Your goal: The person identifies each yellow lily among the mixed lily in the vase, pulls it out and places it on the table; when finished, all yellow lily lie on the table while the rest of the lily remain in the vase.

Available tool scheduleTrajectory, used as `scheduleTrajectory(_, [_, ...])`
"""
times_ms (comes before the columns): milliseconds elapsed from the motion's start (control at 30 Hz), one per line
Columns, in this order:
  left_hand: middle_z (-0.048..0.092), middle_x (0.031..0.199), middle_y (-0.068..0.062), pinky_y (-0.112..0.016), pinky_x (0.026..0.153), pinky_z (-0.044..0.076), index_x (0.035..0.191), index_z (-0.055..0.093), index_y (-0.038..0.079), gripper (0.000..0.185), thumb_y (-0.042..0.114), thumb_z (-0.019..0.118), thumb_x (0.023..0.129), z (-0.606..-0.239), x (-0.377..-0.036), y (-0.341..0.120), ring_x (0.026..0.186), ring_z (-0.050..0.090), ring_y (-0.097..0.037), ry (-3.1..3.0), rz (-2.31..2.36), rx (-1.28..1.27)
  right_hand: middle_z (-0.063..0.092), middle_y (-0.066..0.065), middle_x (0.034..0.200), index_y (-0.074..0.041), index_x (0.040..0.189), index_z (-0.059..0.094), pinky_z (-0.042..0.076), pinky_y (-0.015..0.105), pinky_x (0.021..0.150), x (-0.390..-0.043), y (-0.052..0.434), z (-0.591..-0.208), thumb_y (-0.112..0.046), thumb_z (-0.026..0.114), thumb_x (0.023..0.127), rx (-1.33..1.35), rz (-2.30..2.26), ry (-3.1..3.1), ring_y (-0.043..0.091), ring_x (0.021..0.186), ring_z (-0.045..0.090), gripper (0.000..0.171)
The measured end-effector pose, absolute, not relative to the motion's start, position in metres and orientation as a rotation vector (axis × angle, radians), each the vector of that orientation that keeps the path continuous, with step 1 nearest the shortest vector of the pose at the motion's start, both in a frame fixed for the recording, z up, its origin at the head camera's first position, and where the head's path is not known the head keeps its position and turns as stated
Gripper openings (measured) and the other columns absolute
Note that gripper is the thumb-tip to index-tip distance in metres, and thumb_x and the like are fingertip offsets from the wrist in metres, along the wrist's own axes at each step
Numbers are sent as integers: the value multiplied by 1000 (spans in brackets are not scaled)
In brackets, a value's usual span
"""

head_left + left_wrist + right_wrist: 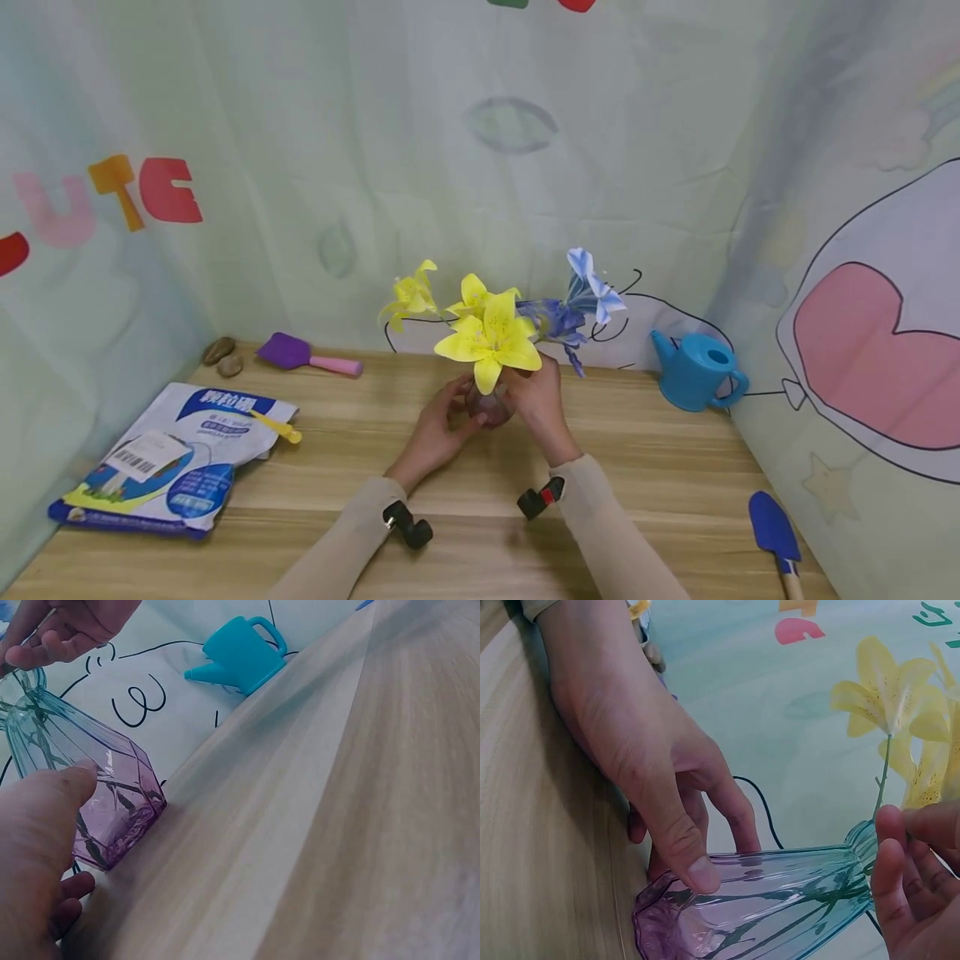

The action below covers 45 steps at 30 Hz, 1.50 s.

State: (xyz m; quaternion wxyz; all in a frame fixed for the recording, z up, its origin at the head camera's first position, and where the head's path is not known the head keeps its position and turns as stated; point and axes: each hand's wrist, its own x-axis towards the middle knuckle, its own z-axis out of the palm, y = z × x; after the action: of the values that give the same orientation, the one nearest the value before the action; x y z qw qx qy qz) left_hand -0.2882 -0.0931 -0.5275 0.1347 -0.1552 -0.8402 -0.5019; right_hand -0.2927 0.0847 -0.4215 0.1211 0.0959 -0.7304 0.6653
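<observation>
A clear glass vase [780, 900], purple at the base and teal at the neck, stands on the wooden table with dark green stems inside. My left hand [438, 429] grips its lower body, thumb on one side and fingers on the other. At the mouth, my right hand [922, 877] pinches a flower stem [883, 780]; the exact contact is partly hidden. Yellow lilies [491, 337] spread above the vase and cover part of the right hand in the head view. Blue-violet flowers [555, 321] and a pale blue one [592, 287] lean to the right.
On the left lie a white-and-blue bag [176, 458] with a yellow clip [277, 427], a purple scoop [288, 352] and brown stones [225, 358]. A blue watering can [697, 371] stands back right. A blue trowel [775, 525] lies front right. Printed cloth walls enclose the table.
</observation>
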Motion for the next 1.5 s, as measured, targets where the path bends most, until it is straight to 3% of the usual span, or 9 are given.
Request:
scheduleTrajectory(100, [64,149,-14,-50,105,58,161,47,17,70,20,79,98,-526,-288,-92,124,67,-31,-2426,-1456,-456,76,11,85,5,113,76,55,28,54,-293,85,-420,4,71,89,282,1941,-2098,12,63,65,24])
scheduleTrajectory(267, [63,147,-18,-51,100,60,159,48,10,69,18,80,98,-526,-288,-92,119,69,-33,-2391,-1433,-489,75,28,82,8,110,78,50,20,51,-293,86,-412,5,74,93,332,1913,-2045,12,59,69,18])
scheduleTrajectory(333, [64,146,-19,-51,100,61,159,48,9,69,17,80,98,-526,-288,-92,118,70,-33,-2382,-1429,-498,72,24,70,9,105,78,48,21,46,-293,86,-407,3,74,95,341,1920,-2014,17,53,68,13])
scheduleTrajectory(433, [65,143,-19,-51,99,61,159,48,8,69,17,80,98,-528,-289,-92,117,71,-33,-2384,-1422,-498,72,4,63,8,104,79,49,22,45,-292,86,-399,-1,75,95,321,1946,-1954,18,50,68,13])
scheduleTrajectory(533, [65,142,-18,-50,99,61,159,47,8,70,18,79,98,-530,-290,-93,116,71,-32,-2399,-1407,-495,69,-7,61,3,103,82,50,22,45,-292,85,-389,-9,78,96,329,1943,-1921,17,47,64,14])
scheduleTrajectory(700, [64,144,-17,-50,101,60,160,47,10,71,19,80,98,-529,-289,-93,118,70,-32,-2422,-1429,-471,80,-5,83,-12,112,86,51,20,48,-290,85,-371,-27,84,95,352,1931,-1890,12,45,58,23])
scheduleTrajectory(833, [63,147,-16,-50,103,59,160,48,15,70,19,80,98,-527,-288,-92,121,68,-33,-2436,-1449,-450,84,-6,94,-12,116,85,51,19,47,-289,85,-356,-26,84,95,399,1961,-1815,8,43,55,25])
scheduleTrajectory(1200, [63,145,-15,-51,104,59,160,48,17,69,23,79,99,-528,-290,-93,123,68,-33,-2446,-1466,-459,82,-15,86,6,118,78,52,16,52,-282,97,-320,-4,78,97,593,1852,-1605,4,55,65,23])
scheduleTrajectory(1500, [64,145,-15,-54,103,60,160,48,19,70,24,80,98,-525,-288,-93,124,69,-35,-2467,-1502,-418,83,-9,86,0,116,82,51,15,55,-272,115,-311,-6,78,98,565,1881,-1510,5,59,61,20])
